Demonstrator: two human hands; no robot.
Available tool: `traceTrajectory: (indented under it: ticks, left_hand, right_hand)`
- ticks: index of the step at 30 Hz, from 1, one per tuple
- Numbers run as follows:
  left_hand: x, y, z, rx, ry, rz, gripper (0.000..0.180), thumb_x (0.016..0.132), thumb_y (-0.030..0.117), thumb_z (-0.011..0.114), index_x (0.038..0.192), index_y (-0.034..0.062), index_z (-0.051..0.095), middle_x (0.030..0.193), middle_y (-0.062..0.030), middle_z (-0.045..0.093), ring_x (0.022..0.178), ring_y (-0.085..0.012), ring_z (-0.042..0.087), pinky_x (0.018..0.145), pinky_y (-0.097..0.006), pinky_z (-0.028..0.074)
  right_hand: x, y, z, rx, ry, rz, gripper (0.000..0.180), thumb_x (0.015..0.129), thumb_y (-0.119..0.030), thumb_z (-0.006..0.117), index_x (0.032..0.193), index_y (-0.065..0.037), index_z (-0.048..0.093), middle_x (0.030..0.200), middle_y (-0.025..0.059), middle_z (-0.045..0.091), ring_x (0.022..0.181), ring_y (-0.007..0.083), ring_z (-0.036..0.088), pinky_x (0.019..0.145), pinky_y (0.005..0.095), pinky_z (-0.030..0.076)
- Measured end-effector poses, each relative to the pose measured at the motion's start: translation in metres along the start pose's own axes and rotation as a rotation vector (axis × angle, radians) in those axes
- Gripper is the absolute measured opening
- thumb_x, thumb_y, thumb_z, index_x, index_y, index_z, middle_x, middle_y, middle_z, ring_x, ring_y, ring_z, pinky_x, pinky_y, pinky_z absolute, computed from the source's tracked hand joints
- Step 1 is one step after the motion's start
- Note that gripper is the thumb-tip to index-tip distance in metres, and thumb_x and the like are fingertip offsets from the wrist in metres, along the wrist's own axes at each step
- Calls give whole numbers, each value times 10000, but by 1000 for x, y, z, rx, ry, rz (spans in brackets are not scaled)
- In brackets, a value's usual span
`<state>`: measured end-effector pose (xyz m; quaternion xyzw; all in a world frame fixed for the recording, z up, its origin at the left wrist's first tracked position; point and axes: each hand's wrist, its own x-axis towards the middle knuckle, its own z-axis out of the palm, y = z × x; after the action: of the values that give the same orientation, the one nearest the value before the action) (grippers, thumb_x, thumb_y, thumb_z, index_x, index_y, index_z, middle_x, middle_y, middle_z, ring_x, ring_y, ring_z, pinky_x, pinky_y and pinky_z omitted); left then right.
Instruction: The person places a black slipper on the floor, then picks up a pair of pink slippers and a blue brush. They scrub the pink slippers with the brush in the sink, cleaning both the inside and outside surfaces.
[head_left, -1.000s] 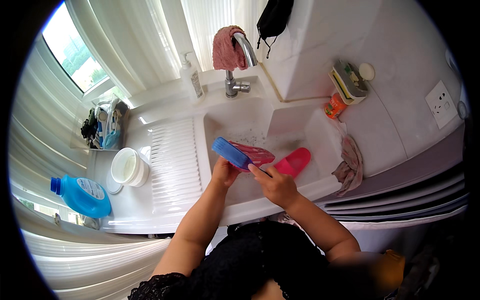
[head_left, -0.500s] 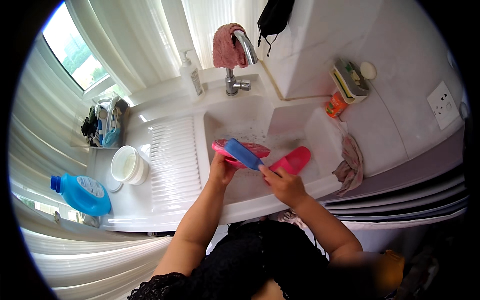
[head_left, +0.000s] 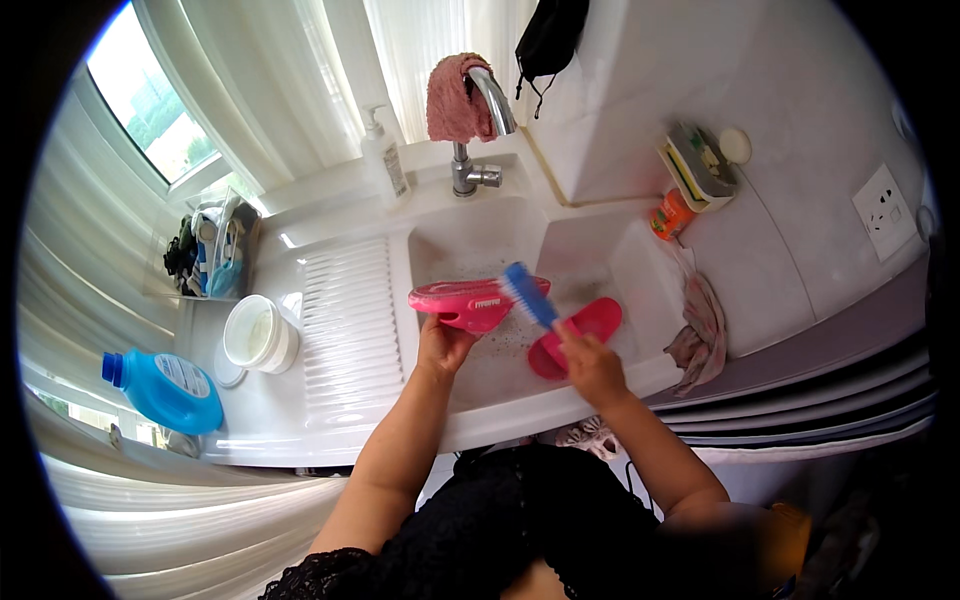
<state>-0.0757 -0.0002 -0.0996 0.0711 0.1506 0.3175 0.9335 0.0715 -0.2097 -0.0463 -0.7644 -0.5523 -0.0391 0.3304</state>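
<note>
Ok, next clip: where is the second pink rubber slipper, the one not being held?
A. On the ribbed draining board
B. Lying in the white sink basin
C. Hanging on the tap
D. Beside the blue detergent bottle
B: the left hand holds one pink rubber slipper over the sink, the right hand holds a blue scrubbing brush against it, and the second pink rubber slipper lies in the white sink basin.

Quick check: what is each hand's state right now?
Left hand: closed on the pink slipper, held over the sink.
Right hand: closed on the blue brush.
</note>
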Motion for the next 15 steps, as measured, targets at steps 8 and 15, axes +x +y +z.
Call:
traceTrajectory:
  ticks: [8,15]
  left_hand:
    - [6,3,-16,-108,-29,-4,488,975,443,378,1322,102,418,1360,-118,457,1260,-331,424,1030,-562,350]
    - [3,0,-4,-131,21,18,494,943,469,434,1255,89,487,1300,-100,520,1200,-306,482,975,-514,407]
  right_hand:
    - [5,-52,3,-136,-109,-166,376,889,-169,552,1263,-201,576,769,89,544,579,304,582,493,402,488]
    - [5,-15,8,-161,-56,70,442,857,-126,539,1293,-194,545,775,98,551,589,309,591,508,438,493]
